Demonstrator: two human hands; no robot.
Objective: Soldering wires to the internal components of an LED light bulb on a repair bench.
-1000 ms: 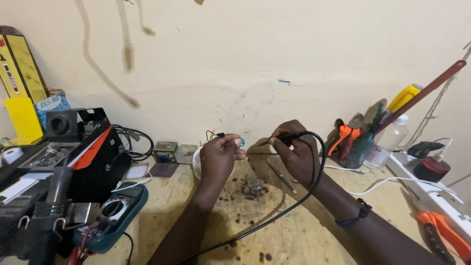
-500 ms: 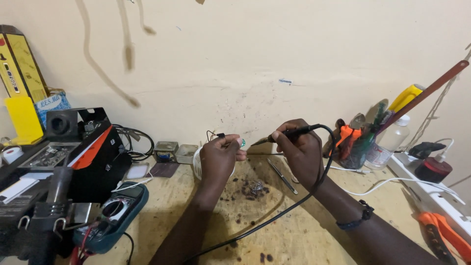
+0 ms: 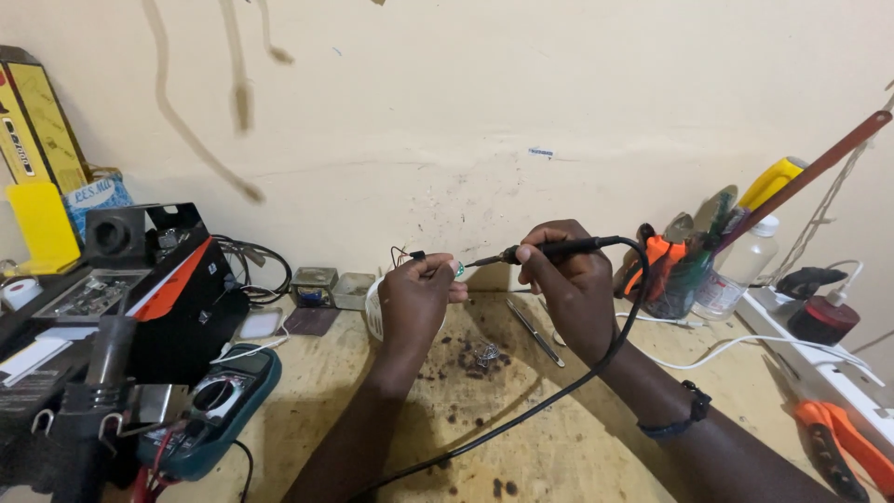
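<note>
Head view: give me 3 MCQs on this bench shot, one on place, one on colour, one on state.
1. Where does the multimeter lie?
A. on the bench at lower left
B. on the wall
C. beside the clear bottle

2. What colour are the plier handles at lower right?
A. blue
B. orange
C. white

3. How is the soldering iron held?
A. lying loose on the bench
B. in the right hand, tip toward the small part in the left hand
C. in both hands

Key: 1 A, it rests on the wood near the black station. 2 B, both handles show orange. 3 B, the right grip wraps the handle, tip at the left fingers.
</note>
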